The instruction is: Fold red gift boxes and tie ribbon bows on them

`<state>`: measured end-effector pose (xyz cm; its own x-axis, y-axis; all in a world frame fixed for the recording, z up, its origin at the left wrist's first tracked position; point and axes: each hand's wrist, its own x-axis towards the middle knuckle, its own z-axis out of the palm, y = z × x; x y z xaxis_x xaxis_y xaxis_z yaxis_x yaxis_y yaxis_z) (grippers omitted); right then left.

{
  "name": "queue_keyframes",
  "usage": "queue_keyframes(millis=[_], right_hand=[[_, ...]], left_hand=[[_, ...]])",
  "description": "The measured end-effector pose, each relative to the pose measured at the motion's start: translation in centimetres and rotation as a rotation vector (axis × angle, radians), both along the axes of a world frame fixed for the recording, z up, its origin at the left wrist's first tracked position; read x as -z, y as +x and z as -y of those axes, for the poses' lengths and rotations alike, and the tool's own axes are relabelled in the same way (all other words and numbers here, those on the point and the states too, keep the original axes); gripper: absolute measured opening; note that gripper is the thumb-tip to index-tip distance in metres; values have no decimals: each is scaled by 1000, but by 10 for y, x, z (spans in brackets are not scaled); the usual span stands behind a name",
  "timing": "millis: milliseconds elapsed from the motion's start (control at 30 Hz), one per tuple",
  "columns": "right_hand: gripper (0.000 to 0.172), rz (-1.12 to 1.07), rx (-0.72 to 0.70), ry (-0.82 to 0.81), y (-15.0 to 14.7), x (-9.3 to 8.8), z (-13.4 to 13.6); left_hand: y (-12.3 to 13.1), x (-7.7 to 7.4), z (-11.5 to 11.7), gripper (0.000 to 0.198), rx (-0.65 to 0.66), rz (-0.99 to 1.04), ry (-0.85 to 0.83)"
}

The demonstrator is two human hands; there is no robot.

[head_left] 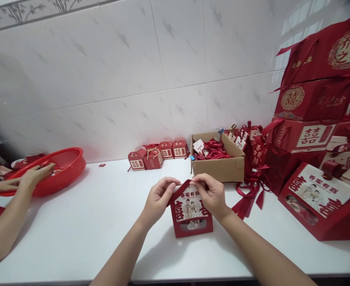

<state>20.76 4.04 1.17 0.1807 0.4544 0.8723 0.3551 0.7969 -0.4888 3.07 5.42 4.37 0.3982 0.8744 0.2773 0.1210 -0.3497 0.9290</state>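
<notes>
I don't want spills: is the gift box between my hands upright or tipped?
Upright: the gift box has its pointed top uppermost and its window near the bottom.

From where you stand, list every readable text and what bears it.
"吾家有喜": held box; large right box.
"喜": same two boxes.
"囍": second stacked box; third stacked box; small boxes.
"歡喜", probably: small boxes.
"乔", "之", "喜": top stacked box; another character cut off.
Other print, including tags in the carton: too small or blurred.

Red basin (70, 172), marbled wall tiles (103, 71).
</notes>
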Motion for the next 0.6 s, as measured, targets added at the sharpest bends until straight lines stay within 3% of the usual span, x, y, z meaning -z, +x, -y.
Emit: queue_keyframes(millis=[167, 300, 467, 600], right_hand=[[6, 23, 48, 41, 1, 5, -4], [6, 10, 38, 15, 0, 7, -6], [5, -46, -53, -57, 7, 3, -6], [11, 79, -192, -209, 23, -5, -2]], left_hand=[[10, 9, -6, 25, 1, -17, 151], [18, 22, -10, 29, 8, 54, 130], [25, 36, -8, 27, -63, 122, 165], [24, 40, -8, 26, -42, 130, 174]])
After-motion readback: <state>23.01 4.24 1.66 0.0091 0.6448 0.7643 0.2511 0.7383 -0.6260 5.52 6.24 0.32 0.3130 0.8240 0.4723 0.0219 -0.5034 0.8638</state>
